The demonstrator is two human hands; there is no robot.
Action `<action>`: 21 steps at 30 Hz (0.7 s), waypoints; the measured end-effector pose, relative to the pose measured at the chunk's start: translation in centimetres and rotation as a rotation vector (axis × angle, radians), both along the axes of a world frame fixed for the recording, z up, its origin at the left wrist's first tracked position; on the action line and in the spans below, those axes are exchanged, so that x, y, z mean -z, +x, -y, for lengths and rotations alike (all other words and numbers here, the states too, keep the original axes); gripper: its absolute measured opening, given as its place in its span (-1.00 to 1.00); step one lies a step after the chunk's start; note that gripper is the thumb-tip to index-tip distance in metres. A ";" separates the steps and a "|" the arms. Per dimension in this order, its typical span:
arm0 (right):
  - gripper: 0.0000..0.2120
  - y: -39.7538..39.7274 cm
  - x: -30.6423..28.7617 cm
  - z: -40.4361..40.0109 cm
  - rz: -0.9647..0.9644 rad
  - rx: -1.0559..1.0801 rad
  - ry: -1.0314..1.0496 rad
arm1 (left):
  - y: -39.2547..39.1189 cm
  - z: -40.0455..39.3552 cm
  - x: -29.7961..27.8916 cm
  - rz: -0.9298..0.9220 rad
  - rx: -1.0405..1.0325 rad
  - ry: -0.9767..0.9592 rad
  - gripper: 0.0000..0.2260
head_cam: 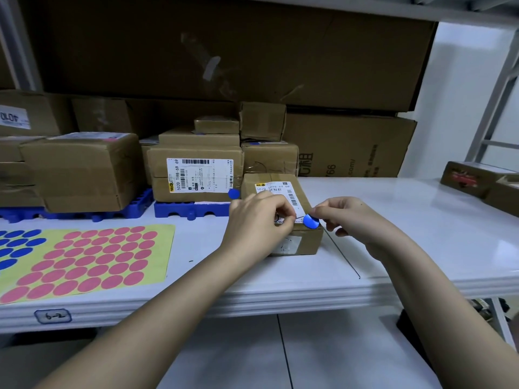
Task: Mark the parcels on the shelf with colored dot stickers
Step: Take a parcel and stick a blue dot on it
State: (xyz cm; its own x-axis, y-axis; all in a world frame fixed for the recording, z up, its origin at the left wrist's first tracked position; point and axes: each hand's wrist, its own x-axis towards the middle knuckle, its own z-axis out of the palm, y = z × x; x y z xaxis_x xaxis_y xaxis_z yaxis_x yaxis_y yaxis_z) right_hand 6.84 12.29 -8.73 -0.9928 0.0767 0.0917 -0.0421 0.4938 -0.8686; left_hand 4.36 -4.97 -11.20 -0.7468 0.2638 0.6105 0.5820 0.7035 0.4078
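A small brown parcel (292, 237) with a white shipping label lies on the white shelf (393, 220) in front of me. My right hand (345, 217) pinches a blue dot sticker (311, 221) at the parcel's near right corner. My left hand (258, 220) rests on the parcel's top with curled fingers, holding it by its front edge. A yellow sticker sheet (92, 256) with pink and blue dots lies flat to the left. A larger parcel (196, 175) behind bears a blue dot (233, 194) on its front.
Several taped brown parcels (78, 169) stand on blue plastic pallets (191, 210) at the back left. Big cardboard boxes (351, 144) fill the rear. A dark box (474, 178) sits at the far right. A tag "6-2" (52, 315) marks the shelf edge.
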 end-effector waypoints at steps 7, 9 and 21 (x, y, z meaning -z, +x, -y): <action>-0.84 -0.2 0.4 0.3 -0.027 0.002 0.025 | 0.0 0.1 0.3 -0.067 0.010 -0.050 -0.93; -0.86 -0.3 0.5 0.2 -0.025 -0.007 0.008 | 0.0 0.2 0.4 -0.099 0.007 -0.090 -0.91; -0.88 -0.7 1.4 0.2 -0.119 -0.027 -0.023 | 0.8 1.1 1.9 -0.269 0.074 -0.266 -0.68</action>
